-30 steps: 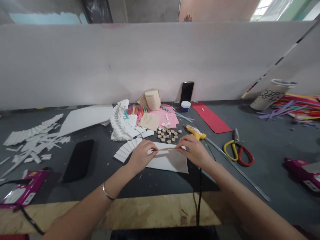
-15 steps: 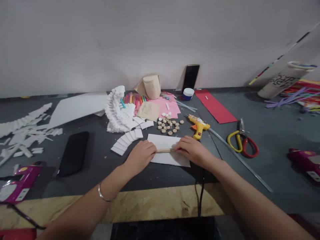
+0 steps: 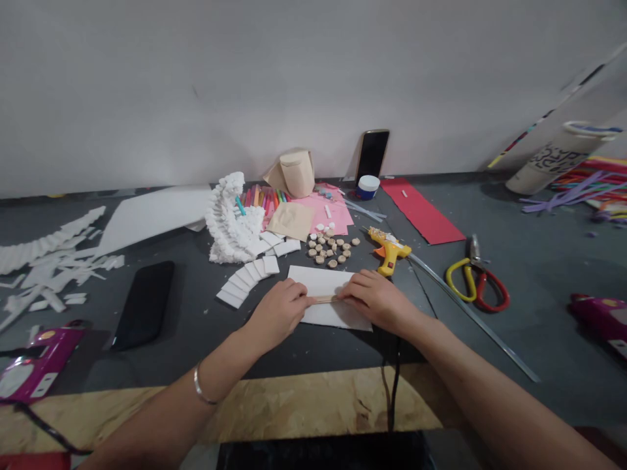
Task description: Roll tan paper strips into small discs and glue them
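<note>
"Tan strip (image 3: 325, 299) sits lower than a second ago, yes?"

"Yes, on the middle of the white card (image 3: 321, 281); left grip (image 3: 280, 307) and right grip (image 3: 376, 297) pinch its ends (glue gun (image 3: 390, 252) near the card's far right corner)."

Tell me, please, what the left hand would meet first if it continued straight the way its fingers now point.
Along the thin tan strip it touches, the left hand would probably meet the right hand first, above the white rectangular sheet, though depth is unclear.
</note>
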`<state>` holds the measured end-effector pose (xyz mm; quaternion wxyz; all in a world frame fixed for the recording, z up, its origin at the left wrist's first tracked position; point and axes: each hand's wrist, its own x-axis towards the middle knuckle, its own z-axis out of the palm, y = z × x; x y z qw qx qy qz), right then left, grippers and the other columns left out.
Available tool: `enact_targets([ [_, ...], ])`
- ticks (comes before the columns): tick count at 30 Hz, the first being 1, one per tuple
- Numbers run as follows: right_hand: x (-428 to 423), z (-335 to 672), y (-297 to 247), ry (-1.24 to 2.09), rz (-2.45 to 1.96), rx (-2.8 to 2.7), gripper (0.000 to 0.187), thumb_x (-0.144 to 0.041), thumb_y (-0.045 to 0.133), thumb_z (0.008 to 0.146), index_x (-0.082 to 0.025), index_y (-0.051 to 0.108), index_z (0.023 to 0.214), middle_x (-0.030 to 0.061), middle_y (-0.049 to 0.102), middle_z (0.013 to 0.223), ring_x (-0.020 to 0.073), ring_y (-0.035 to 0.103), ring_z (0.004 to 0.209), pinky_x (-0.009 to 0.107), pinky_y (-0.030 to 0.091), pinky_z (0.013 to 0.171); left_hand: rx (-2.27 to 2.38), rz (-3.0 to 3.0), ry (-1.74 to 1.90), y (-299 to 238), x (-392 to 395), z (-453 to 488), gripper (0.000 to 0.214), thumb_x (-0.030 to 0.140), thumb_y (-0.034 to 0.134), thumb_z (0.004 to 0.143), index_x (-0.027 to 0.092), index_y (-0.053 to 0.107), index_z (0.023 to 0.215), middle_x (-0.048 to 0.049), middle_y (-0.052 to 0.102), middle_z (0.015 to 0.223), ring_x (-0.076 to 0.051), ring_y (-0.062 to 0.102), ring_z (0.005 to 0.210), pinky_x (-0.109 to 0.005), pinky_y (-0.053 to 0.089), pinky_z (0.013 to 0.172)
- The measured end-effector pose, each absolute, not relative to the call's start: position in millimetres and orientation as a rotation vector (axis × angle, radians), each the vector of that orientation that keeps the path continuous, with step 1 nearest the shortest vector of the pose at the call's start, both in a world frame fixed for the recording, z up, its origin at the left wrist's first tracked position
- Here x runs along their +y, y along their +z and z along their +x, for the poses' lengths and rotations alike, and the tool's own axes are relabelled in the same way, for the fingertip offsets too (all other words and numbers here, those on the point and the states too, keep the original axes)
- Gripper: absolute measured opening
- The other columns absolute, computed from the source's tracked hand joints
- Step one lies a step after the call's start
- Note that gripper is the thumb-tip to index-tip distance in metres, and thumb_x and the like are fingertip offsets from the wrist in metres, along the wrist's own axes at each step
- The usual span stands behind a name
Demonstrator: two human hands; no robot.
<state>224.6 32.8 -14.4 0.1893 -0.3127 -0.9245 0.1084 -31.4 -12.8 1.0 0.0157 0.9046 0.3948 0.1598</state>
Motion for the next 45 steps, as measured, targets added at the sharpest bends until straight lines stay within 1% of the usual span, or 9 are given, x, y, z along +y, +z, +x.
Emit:
enact_targets([
  [2,31,222,-13,0.251,-0.893,-2.592,0.017,-0.029,0.054,0.094,-0.022,0.070,0.094,0.0049,0.067,0.085,0.0193,0.052,0.083,0.031,0.035,0.073,1.212,2.836,0.514,1,-13,-30,0.020,0.015,0.048,0.093,0.015,0.066,0.102,-0.0073,0.062,0.091,-0.019,0.049,0.082,-0.032,0.037,0.070],
  [8,27,214,-9,0.117,-0.952,-2.566,0.017,-0.028,0.057,0.093,-0.021,0.071,0.086,0.0050,0.066,0.080,0.0194,0.051,0.080,0.032,0.033,0.071,1.308,2.991,0.525,-2,-13,-29,0.017,0.021,0.050,0.095,0.018,0.065,0.088,-0.0034,0.064,0.080,-0.019,0.049,0.077,-0.033,0.031,0.066],
  [12,28,214,-11,0.203,-0.995,-2.536,0.012,-0.026,0.060,0.091,-0.021,0.070,0.086,0.0053,0.066,0.081,0.0193,0.051,0.082,0.032,0.033,0.071,1.353,2.973,0.511,-2,-13,-28,0.018,0.020,0.050,0.094,0.017,0.065,0.085,-0.0038,0.064,0.081,-0.019,0.050,0.078,-0.034,0.031,0.067],
  [20,33,214,-16,0.495,-1.157,-2.424,0.008,-0.025,0.064,0.085,-0.021,0.068,0.079,0.0042,0.064,0.080,0.0187,0.052,0.080,0.031,0.033,0.071,1.484,2.478,0.534,2,-11,-25,0.017,0.025,0.053,0.093,0.018,0.066,0.086,-0.0030,0.067,0.087,-0.018,0.054,0.084,-0.034,0.034,0.073],
  [25,32,211,-12,0.592,-1.248,-2.373,0.010,-0.023,0.064,0.083,-0.020,0.065,0.074,0.0030,0.064,0.076,0.0186,0.053,0.079,0.031,0.033,0.072,1.587,2.212,0.544,5,-8,-22,0.012,0.024,0.060,0.086,0.020,0.067,0.077,0.0002,0.067,0.080,-0.017,0.055,0.080,-0.036,0.031,0.074],
  [33,30,205,-3,0.609,-1.361,-2.332,0.010,-0.021,0.065,0.078,-0.021,0.066,0.068,0.0018,0.066,0.075,0.0190,0.055,0.080,0.033,0.028,0.072,1.685,2.108,0.522,11,-8,-15,0.010,0.020,0.062,0.080,0.020,0.064,0.071,0.0023,0.066,0.075,-0.018,0.056,0.082,-0.037,0.028,0.078],
  [39,32,203,-3,0.599,-1.409,-2.328,0.011,-0.022,0.065,0.077,-0.021,0.066,0.067,0.0007,0.067,0.074,0.0187,0.057,0.080,0.034,0.028,0.075,1.736,2.100,0.490,13,-9,-12,0.009,0.019,0.061,0.079,0.019,0.062,0.070,0.0026,0.065,0.074,-0.018,0.056,0.082,-0.037,0.028,0.078],
  [41,32,202,-4,0.599,-1.438,-2.326,0.009,-0.022,0.065,0.077,-0.021,0.065,0.068,0.0002,0.068,0.075,0.0189,0.057,0.080,0.034,0.028,0.076,1.745,2.084,0.474,13,-8,-12,0.004,0.018,0.061,0.078,0.020,0.063,0.076,0.0023,0.065,0.074,-0.019,0.056,0.082,-0.037,0.028,0.077],
  [45,31,203,-5,0.599,-1.439,-2.301,0.001,-0.023,0.067,0.076,-0.023,0.068,0.077,-0.0012,0.069,0.076,0.0192,0.059,0.082,0.035,0.027,0.077,1.732,2.034,0.468,15,-7,-14,0.015,0.016,0.061,0.078,0.023,0.066,0.090,0.0017,0.065,0.077,-0.020,0.057,0.086,-0.037,0.029,0.078],
])
